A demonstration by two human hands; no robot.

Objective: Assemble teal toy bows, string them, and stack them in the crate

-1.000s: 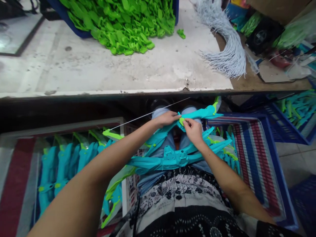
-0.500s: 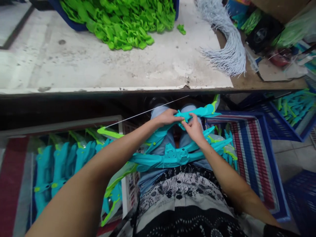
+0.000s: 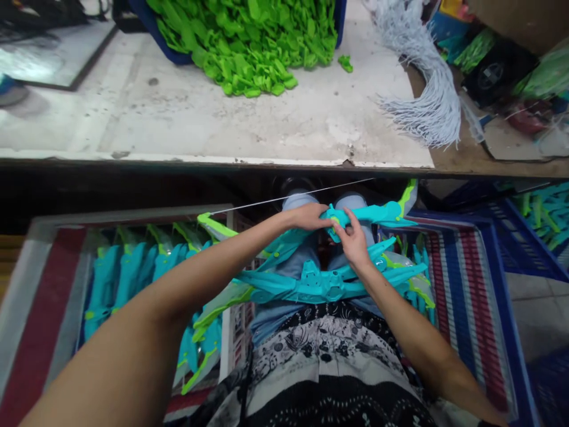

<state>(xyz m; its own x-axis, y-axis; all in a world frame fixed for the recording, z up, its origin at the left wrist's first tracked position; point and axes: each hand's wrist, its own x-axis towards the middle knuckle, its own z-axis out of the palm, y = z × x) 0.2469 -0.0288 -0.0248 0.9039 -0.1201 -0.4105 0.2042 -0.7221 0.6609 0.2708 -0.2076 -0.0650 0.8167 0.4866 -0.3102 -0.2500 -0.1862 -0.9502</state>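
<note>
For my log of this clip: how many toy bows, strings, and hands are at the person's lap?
Teal toy bows on the lap: 2 (held bow, lap bow)
Taut white string: 1
Hands: 2 (left hand, right hand)
Total: 5

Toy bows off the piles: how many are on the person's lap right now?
2: one toy bow gripped by left hand and right hand; another bow across the lap. Others may be hidden.

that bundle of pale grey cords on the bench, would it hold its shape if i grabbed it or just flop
Probably flop. The cord bundle curves across the bench and its ends fan out loosely, so the strands look soft and unbound there. It seems light for its bulk, being thin strands. Some would likely slip out unless gripped where they are gathered.
</note>
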